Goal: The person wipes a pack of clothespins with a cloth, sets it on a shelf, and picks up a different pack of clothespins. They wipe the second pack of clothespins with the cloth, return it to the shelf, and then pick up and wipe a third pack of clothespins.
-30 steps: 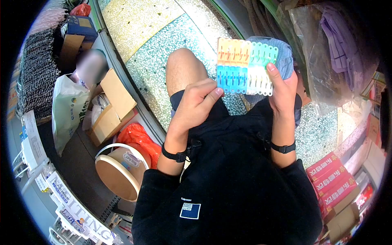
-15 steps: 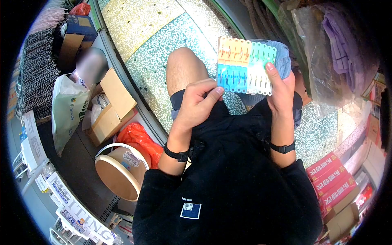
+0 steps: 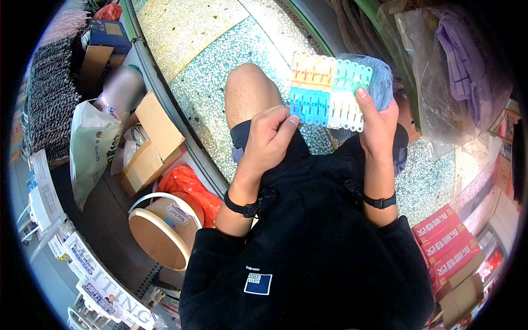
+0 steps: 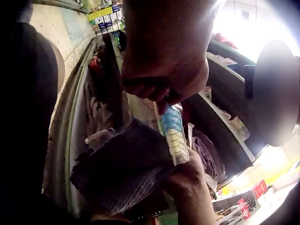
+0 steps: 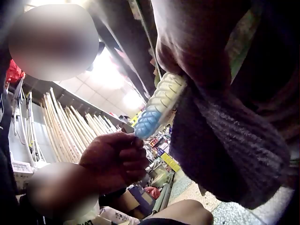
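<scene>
A flat pack of clothespins, orange, green, blue and white, is held up above the lap in the head view. My left hand pinches its lower left corner between thumb and curled fingers. My right hand grips its right side, thumb on the front, together with a folded blue-grey cloth behind it. Edge-on in the left wrist view, the pack shows its blue and white pins beside the dark cloth. The right wrist view has the cloth hanging below my right hand.
At the left stand a beige bucket, an open carton, a pale plastic bag and a striped dark mat. Red boxes are stacked at the lower right. A purple cloth in clear plastic hangs at the upper right.
The pack and both hands have shifted slightly left and a little down in the head view. Both hands keep their hold.
</scene>
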The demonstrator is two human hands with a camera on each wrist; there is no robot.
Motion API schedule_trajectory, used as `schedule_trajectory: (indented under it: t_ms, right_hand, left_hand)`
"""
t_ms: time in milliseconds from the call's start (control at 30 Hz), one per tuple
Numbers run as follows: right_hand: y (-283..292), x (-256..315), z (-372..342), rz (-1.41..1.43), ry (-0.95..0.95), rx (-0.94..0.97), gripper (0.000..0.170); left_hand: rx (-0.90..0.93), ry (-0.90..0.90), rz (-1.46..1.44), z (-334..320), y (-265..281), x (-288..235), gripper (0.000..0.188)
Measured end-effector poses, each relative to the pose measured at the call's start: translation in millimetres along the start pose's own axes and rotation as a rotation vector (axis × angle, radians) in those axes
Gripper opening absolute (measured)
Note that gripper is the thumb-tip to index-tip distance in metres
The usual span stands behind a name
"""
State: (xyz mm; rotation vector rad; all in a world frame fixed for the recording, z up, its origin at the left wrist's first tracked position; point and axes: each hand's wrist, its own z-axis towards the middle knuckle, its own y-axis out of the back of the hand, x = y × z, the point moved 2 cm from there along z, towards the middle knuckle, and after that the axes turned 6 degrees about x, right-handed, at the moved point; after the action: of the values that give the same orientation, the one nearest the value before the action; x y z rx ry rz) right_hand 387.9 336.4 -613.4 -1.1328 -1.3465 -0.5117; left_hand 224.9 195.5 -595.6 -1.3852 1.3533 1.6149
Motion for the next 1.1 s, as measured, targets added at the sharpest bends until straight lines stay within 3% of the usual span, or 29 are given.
schedule_trajectory:
  t_ms: [433,533,600,700,767,867,1000,1067,1100]
  right_hand:
    - [3.5,-1.9,2.3,0.016,0.011,-0.069,0.035]
    - [3.5,1.8,2.6,0.091,-0.008,-0.073,0.034]
    - [4.6,3.3,2.5,0.107,-0.015,-0.080,0.034]
    - [8.0,2.2,4.0,0.106,-0.002,-0.083,0.033]
    - [8.5,1.9,4.1,0.086,0.015,-0.079,0.033]
    - [6.4,4.5,3.1,0.087,0.014,-0.070,0.034]
    - [2.2,7.0,0.2,0.117,0.001,-0.096,0.029]
    - [3.9,7.4,-0.4,0.119,0.009,-0.095,0.030]
    - [5.4,7.4,-0.6,0.088,0.019,-0.094,0.030]
  left_hand:
    - [-0.034,-0.110,-0.020,3.6,-3.2,6.3,0.015]
    - [0.012,-0.052,-0.018,1.3,-0.7,2.7,0.013]
    - [-0.118,-0.026,-0.200,0.2,1.2,11.2,0.014]
    - [-0.167,0.054,-0.168,-3.2,4.8,12.0,0.014]
    - [-0.168,-0.023,-0.102,-2.7,5.2,8.5,0.017]
    - [-0.191,-0.164,0.244,-0.7,1.3,-17.4,0.019]
    - [-0.273,-0.170,0.221,1.2,-7.6,-14.0,0.023]
    - [-0.281,-0.339,0.315,0.5,-7.4,-10.4,0.025]
    - [-0.279,-0.338,0.314,0.5,-7.2,-8.3,0.025]
